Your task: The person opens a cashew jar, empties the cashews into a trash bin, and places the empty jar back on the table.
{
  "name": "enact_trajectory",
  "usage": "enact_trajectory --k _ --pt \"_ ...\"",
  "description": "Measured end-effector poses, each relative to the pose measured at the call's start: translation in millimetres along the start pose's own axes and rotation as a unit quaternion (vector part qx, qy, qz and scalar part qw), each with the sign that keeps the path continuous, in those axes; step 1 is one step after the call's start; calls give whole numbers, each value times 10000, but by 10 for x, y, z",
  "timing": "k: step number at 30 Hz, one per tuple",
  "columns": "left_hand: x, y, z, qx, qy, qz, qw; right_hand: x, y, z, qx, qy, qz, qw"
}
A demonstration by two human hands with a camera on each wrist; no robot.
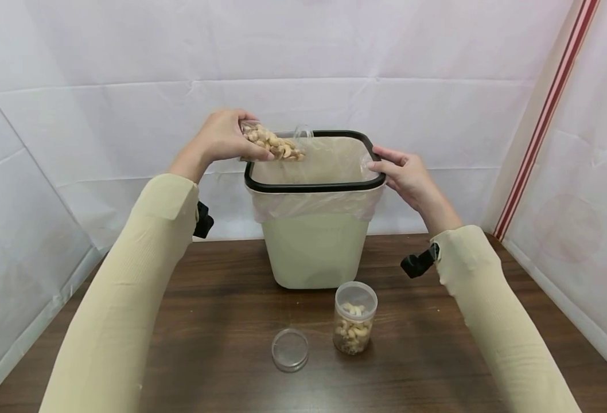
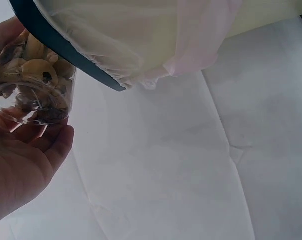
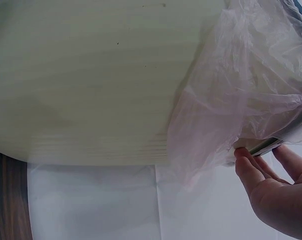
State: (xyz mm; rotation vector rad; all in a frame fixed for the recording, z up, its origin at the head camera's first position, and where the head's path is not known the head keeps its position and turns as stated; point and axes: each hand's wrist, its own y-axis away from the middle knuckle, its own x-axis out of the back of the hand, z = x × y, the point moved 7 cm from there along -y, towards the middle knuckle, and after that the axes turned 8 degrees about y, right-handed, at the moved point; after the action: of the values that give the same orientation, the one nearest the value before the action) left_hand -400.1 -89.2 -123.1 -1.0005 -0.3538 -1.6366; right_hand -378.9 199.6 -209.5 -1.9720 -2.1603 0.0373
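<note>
My left hand (image 1: 226, 137) grips a clear plastic jar of cashews (image 1: 264, 139), tipped on its side with its mouth over the trash can (image 1: 314, 246). Inside the jar, cashews (image 1: 288, 150) reach toward the mouth; the left wrist view shows the jar's base (image 2: 45, 117) between the fingers. On the can's right side my right hand (image 1: 409, 175) pinches the black rim (image 1: 314, 187), thumb on the inner side. A thin translucent bag (image 3: 216, 110) lines the can and folds over its outside. The can's floor is hidden.
A second clear jar (image 1: 354, 330), lidless and partly filled with cashews, stands on the dark wooden table (image 1: 221, 344) before the can. Left of it lies a round clear lid (image 1: 290, 350). White sheeting (image 1: 128, 115) encloses the back and sides.
</note>
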Motion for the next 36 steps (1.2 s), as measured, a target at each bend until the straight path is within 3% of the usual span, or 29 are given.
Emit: enact_trajectory --k 28,36 --pt "-65 -41 44 -54 -229 -368 9990 -3 17 3 12 133 -3 9999" --pt "-59 -54 96 -89 -494 -369 9981 6 13 6 26 79 29 10000"
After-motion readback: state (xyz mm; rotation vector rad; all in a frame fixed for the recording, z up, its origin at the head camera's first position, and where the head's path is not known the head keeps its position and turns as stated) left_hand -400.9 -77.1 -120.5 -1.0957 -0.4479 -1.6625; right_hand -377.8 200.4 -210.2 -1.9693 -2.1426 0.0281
